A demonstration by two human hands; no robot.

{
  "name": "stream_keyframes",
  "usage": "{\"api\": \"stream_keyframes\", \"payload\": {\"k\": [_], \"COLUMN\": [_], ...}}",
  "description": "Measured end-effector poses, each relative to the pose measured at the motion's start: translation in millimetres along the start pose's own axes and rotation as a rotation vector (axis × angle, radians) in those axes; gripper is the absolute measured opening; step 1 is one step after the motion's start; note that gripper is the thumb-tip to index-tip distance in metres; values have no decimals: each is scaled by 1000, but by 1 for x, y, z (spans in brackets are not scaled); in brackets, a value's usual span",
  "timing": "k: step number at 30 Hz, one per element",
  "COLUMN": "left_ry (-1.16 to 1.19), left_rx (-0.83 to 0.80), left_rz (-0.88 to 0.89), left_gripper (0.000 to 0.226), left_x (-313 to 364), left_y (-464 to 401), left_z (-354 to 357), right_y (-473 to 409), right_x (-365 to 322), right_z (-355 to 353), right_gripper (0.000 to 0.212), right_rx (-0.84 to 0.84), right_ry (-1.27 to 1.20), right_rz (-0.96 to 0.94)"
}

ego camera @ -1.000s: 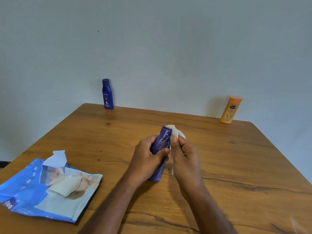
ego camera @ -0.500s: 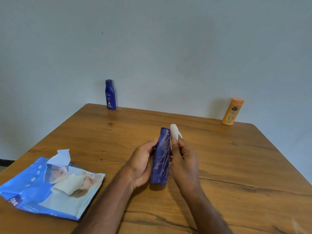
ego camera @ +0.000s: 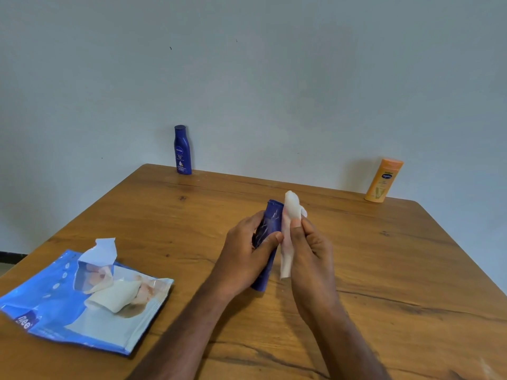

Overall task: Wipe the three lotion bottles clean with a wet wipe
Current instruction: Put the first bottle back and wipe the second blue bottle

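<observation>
Dark-blue bottle, white-streaked, tilted

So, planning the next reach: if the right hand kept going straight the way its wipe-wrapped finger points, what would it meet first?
Probably nothing on the table: the right hand points toward the wall, between both far bottles. Depth is unclear.

A wooden table with a warm brown top, dark grain lines and a few knots fills the lower half of the view; its far corners are rounded. Behind it rises a plain pale grey-blue wall bearing a few tiny dark specks. Light is soft and even, with faint shadows.
</observation>
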State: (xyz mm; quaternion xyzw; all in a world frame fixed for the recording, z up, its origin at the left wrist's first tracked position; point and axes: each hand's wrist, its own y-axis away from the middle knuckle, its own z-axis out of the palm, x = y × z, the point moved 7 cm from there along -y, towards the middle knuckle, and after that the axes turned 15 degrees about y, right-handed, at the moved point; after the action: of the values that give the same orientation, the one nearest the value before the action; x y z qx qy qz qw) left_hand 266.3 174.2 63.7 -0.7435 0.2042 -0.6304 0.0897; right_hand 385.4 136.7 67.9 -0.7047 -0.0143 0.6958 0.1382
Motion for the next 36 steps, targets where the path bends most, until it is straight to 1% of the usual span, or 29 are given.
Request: {"api": "stream_keyframes", "payload": {"k": [3,6,7,9,10,12,14,16,21,25,28,30,32,34,35,36], "left_ry": [-84,-100,-102,-110,-124,-158,-192,-245,-409,-484,-509,-477,-391,-249,-165,-59], "left_rx": [3,35,59,99,111,114,102,114,154,224,235,211,228,280,315,343], "left_rz": [13,14,17,28,38,79,133,162,174,176,241,274,250,196,173,149], "left_gripper": [29,33,36,44,47,51,51,54,63,57,47,41,39,43,38,29], "left_x": [-3,-7,-7,-6,-4,2,7,9,9,12,16,16,14,10,9,9], "left_y": [-1,-1,-1,0,0,2,4,5,3,3,3,3,3,1,2,3], "left_z": [0,0,-1,-4,-4,-2,4,5,0,-3,-4,-1,-4,-12,-18,-23], "right_y": [-1,-5,-7,-9,-8,-6,-3,-2,1,5,9,10,7,1,-2,-5], "right_x": [-4,-5,-3,4,7,9,5,0,-4,-7,-10,-14,-14,-5,2,8], "right_z": [-2,-13,-19,-31,-32,-24,-10,-3,0,5,12,12,4,-12,-21,-29], "right_gripper": [35,32,31,31,31,32,33,32,34,34,30,30,30,27,25,25], "right_rx": [-23,54,112,231,264,223,131,79,35,20,-14,-7,35,127,175,187], "right_ry": [-145,-296,-281,-151,-81,13,47,69,145,151,103,36,-121,-269,-299,-295], "right_rz": [36,67,64,70,77,64,17,-15,-55,-57,-55,-43,28,151,209,253]}}
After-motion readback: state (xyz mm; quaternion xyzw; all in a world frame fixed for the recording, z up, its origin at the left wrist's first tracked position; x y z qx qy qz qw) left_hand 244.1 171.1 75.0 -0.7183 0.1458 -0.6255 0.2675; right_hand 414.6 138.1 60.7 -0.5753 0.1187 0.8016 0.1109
